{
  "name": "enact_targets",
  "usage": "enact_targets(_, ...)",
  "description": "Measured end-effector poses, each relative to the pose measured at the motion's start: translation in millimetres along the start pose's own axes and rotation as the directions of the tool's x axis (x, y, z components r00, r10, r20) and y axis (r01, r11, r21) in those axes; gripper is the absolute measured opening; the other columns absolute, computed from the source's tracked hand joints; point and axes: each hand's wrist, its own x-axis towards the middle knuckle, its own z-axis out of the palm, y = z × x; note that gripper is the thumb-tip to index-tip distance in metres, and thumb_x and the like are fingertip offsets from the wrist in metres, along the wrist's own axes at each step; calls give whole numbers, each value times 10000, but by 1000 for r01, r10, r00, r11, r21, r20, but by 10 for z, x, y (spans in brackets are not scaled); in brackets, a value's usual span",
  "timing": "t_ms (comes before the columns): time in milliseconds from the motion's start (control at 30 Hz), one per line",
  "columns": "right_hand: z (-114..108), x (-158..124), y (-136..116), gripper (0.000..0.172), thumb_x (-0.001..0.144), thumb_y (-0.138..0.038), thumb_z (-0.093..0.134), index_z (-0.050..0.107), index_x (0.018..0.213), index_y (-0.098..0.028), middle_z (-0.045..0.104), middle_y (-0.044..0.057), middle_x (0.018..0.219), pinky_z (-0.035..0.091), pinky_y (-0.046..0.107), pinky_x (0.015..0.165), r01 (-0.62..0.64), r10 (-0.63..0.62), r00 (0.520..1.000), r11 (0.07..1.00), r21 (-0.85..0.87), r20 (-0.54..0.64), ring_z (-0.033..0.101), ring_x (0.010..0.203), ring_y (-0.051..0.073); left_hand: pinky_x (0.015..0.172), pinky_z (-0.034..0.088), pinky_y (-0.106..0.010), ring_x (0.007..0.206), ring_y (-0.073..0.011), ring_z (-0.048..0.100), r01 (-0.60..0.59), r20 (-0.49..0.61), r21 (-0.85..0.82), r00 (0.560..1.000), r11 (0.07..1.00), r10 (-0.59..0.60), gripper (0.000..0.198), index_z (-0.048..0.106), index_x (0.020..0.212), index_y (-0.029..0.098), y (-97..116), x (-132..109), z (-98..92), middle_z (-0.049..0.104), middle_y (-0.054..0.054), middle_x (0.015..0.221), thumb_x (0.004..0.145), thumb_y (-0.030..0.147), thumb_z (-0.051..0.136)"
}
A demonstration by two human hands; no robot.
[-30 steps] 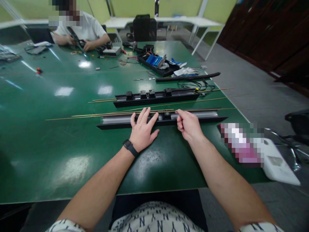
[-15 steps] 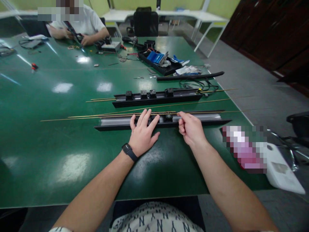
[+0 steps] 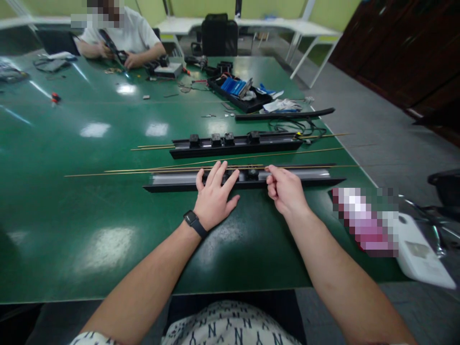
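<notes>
A long black channel (image 3: 172,188) with a pale inner strip lies across the green table in front of me. My left hand (image 3: 215,194) rests over its middle, fingers spread, partly hiding small black blocks inside. One black block (image 3: 252,172) shows between my hands. Thin brass-coloured rods (image 3: 125,171) run along and past the channel. Just right of that block, my right hand (image 3: 283,189) has thumb and forefinger pinched on the end of a thin rod at the channel's far edge; its other fingers are curled.
Behind lies a second channel (image 3: 235,152) carrying several black blocks. Farther back are a black strip (image 3: 283,115), a cable (image 3: 305,127) and a black tray (image 3: 247,103) of tools. Opposite sits a person (image 3: 124,38) holding a dark tool. A white object (image 3: 424,254) lies at the right edge.
My view has shifted slightly, moving the table's things a little right in the picture. Both hands keep the same poses at the channel.
</notes>
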Motion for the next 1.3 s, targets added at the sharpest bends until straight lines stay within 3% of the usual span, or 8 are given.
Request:
enact_targets(367, 4, -2, 12, 186, 884, -325, 755, 664, 859, -164, 596, -44, 564, 191, 168, 271, -6, 6, 1000, 1000, 9, 3, 397, 296, 44, 1282, 100, -630, 1618, -333, 284, -7, 2, 19, 1000, 1000, 7, 666, 489, 1570, 268, 2, 3, -13, 356, -176, 1715, 946, 412, 670)
enact_targets(900, 3, 13, 44, 264, 836, -380, 802, 673, 847, -151, 638, -20, 597, 165, 168, 266, 8, -8, 1000, 1000, 15, -21, 394, 277, 43, 1277, 115, -637, 1609, -346, 303, -9, 12, 21, 1000, 1000, 9, 642, 504, 1558, 274, 4, 0, -23, 363, -182, 1711, 954, 421, 664)
enact_targets(1300, -15, 26, 3, 141, 877, -274, 720, 704, 862, -135, 613, -28, 574, 183, 173, 274, -17, 17, 1000, 1000, 21, -3, 393, 293, 47, 1282, 122, -630, 1610, -348, 299, 3, 14, 8, 1000, 1000, -3, 660, 504, 1559, 283, 6, 1, -13, 355, -157, 1720, 942, 433, 685)
